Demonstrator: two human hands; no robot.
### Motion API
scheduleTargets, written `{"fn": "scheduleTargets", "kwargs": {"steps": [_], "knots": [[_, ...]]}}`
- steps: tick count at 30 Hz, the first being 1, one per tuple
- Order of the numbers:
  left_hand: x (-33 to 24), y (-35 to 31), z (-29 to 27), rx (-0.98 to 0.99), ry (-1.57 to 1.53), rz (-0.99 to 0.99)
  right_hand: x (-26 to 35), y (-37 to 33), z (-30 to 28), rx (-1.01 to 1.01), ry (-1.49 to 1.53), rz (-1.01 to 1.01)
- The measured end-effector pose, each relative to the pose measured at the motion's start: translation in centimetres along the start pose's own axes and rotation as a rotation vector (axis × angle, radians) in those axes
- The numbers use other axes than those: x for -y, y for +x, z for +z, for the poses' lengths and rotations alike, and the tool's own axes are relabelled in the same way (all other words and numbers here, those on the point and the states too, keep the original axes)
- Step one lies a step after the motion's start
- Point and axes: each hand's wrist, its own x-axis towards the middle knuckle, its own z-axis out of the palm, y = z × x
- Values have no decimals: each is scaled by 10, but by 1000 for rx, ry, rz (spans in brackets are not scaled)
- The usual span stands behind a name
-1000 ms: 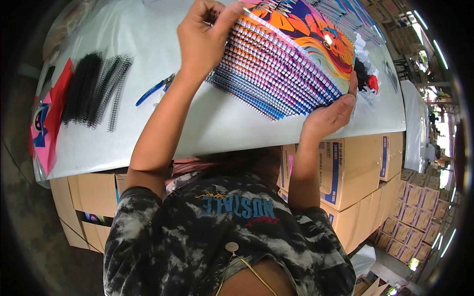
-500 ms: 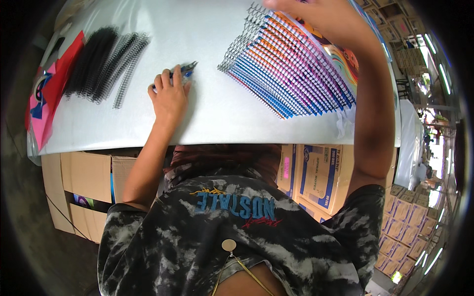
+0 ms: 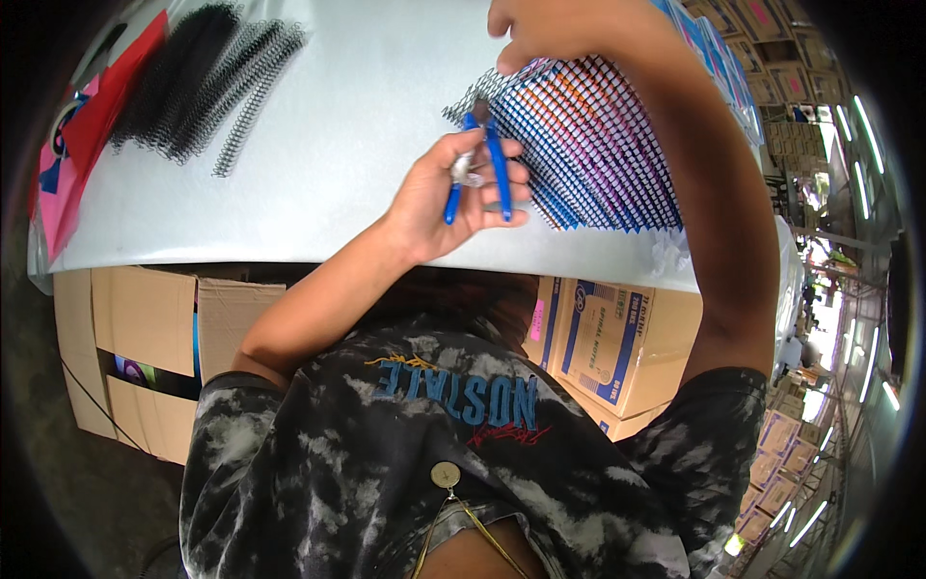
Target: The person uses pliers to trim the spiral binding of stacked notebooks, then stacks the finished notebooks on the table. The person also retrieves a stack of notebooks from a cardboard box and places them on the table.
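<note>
Left fingers (image 3: 519,174) grasp blue-handled pliers (image 3: 498,154) (splayed, dark-tipped); whether right fingers (image 3: 500,19) grip, I cannot tell.

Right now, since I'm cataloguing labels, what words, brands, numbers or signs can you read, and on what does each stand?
I won't copy any wording, but print stands here:
Black-and-grey patterned T-shirt: large blue lettering, legible, upside down.
Brown cardboard box with blue panels: lettering and numbers, partly legible.
Pink rectangular label left of that: too small.
Brown stacked cardboard boxes, far right: too blurred.
Multicoloured spiral-bound notebooks: none legible.
</note>
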Motion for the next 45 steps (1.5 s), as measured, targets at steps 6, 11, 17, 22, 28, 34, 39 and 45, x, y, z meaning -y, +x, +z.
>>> {"fn": "scheduleTargets", "kwargs": {"steps": [6, 11, 17, 22, 28, 34, 39, 45], "knots": [[16, 13, 11, 38, -75, -45, 16, 27, 19, 291, -215, 100], [9, 16, 17, -97, 38, 17, 15, 34, 21, 256, -171, 28], [7, 22, 17, -61, 70, 26, 13, 32, 16, 279, -151, 70], [1, 19, 18, -72, 81, 3, 16, 34, 11, 367, 29, 13], [1, 13, 24, -193, 289, -19, 16, 39, 20, 283, -93, 35], [0, 12, 40, -207, 440, 57, 13, 38, 15, 269, -67, 17], [-3, 13, 37, -176, 439, 12, 12, 34, 7, 316, -11, -7], [-10, 13, 38, -254, 449, 10, 6, 32, -20, 488, 63, -139]]}}
